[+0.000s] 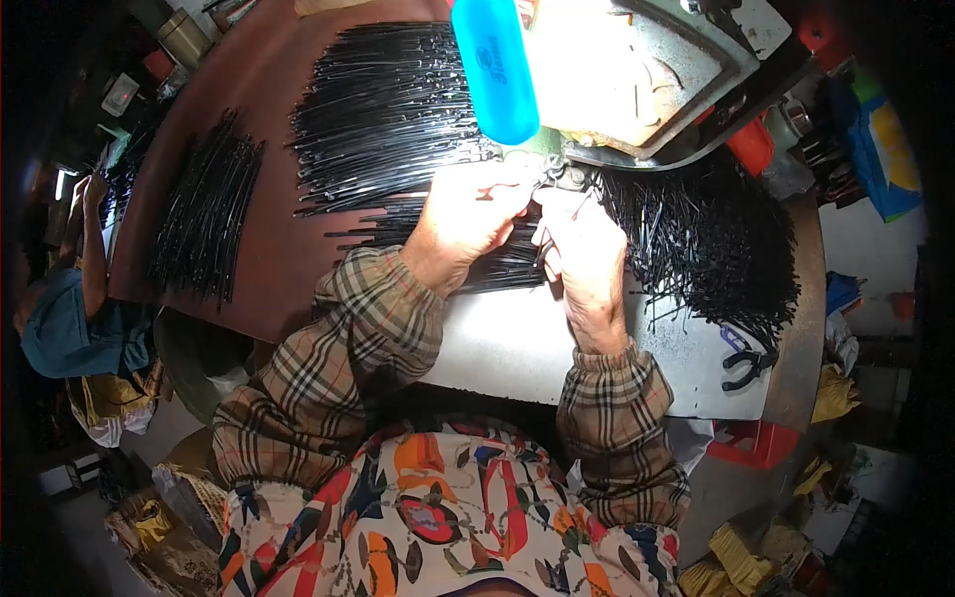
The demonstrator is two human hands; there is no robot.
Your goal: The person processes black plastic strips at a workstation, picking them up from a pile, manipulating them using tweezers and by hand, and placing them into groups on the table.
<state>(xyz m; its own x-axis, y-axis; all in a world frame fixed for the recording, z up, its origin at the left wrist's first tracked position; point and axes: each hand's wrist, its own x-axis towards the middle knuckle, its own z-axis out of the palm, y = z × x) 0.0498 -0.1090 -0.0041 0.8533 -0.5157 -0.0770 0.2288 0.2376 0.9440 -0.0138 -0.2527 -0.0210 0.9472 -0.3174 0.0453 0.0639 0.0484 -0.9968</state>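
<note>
Both hands, left hand (468, 214) and right hand (582, 249), pinch thin black wire pieces (517, 261) just below the lit grey metal press (637, 80); feeding it demands careful alignment.

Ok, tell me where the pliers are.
In the head view, the pliers lie on the table's right edge, beside the heap of black wires, right of the right hand.

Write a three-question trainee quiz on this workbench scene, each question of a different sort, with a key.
1. True or false: both hands meet at the lit machine.
2. Which tool lies on the grey sheet near the person's right? A) hammer B) pliers C) scissors
3. What colour is the bottle above the left hand?

Key: 1 true. 2 B. 3 blue.
</note>
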